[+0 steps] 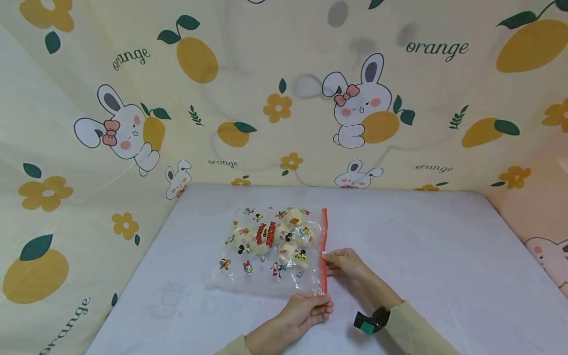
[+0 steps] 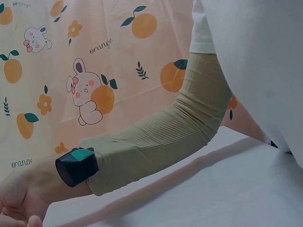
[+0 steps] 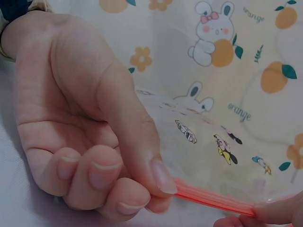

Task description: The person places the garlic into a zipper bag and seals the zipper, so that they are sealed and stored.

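A clear zip bag [image 1: 253, 273], printed with cartoon figures and red lettering, lies flat on the table. Several pale cream rounded lumps [image 1: 289, 252] show through it; their kind is unclear. Along its right side runs a red zip strip [image 1: 324, 227]. My right hand [image 1: 350, 266] pinches this strip below its middle, while my left hand [image 1: 305, 313] pinches its near end. In the right wrist view, the left thumb and forefinger hold one end of the strip, and right fingertips [image 3: 277, 210] hold it farther along. The left wrist view catches the right hand [image 2: 21, 196] only partly.
The white-covered table [image 1: 421, 246] extends around the bag. A patterned cloth [image 1: 248, 98] with rabbits and oranges encloses the back and sides. A black and green device [image 1: 372, 321] is worn on the right wrist.
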Available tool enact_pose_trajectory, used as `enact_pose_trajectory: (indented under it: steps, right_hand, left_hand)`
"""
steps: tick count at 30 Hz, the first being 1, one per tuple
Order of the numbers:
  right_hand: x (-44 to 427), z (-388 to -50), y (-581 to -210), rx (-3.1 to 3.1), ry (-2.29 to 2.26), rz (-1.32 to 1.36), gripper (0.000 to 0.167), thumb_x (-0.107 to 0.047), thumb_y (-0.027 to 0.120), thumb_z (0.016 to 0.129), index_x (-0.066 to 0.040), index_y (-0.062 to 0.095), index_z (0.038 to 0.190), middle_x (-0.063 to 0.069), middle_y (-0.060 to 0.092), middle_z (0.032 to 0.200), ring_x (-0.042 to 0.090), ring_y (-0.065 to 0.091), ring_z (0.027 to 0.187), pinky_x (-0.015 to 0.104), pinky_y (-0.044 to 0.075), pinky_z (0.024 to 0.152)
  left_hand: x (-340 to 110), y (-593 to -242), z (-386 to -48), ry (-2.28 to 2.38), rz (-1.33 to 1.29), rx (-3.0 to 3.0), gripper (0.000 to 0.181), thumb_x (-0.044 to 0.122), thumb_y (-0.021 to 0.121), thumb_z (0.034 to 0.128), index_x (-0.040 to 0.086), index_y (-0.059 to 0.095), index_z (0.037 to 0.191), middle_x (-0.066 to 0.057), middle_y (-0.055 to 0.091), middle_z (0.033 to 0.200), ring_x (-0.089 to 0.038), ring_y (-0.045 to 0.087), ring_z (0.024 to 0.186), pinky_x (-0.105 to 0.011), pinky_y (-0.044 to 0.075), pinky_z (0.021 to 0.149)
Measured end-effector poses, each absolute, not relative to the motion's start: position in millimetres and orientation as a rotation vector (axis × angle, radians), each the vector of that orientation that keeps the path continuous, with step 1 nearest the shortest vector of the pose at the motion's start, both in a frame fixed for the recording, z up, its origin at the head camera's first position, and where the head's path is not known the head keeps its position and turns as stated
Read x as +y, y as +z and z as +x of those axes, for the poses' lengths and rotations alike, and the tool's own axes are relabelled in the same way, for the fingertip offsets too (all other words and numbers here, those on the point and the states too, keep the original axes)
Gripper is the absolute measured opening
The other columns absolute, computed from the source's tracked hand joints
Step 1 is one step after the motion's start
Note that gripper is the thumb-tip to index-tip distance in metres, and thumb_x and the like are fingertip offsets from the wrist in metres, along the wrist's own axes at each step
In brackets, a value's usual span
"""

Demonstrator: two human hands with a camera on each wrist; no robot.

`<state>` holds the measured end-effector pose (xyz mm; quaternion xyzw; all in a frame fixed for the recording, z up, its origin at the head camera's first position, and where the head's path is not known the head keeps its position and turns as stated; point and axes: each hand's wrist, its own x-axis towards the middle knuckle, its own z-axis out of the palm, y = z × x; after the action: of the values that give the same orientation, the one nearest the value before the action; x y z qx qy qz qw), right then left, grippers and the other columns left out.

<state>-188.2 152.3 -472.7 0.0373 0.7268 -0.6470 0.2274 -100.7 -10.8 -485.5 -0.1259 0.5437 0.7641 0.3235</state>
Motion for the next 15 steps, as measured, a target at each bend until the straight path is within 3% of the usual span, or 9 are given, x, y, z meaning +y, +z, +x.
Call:
enact_pose_trajectory:
  steps: [15]
  right_hand:
    - [149.2,-195.3,-472.0,2.031,-1.791,0.191,0.028,-0.014,0.059,0.094,0.013,0.065,0.102,-0.003,0.067,0.068,0.008,0.064,0.064,0.024,0.06,0.066]
  left_hand:
    - [-11.8,-486.5,-100.5,1.999,-0.321,1.43,0.024,0.014,0.062,0.0924,-0.004,0.066,0.108,0.002,0.07,0.078,-0.004,0.066,0.074,-0.017,0.057,0.071]
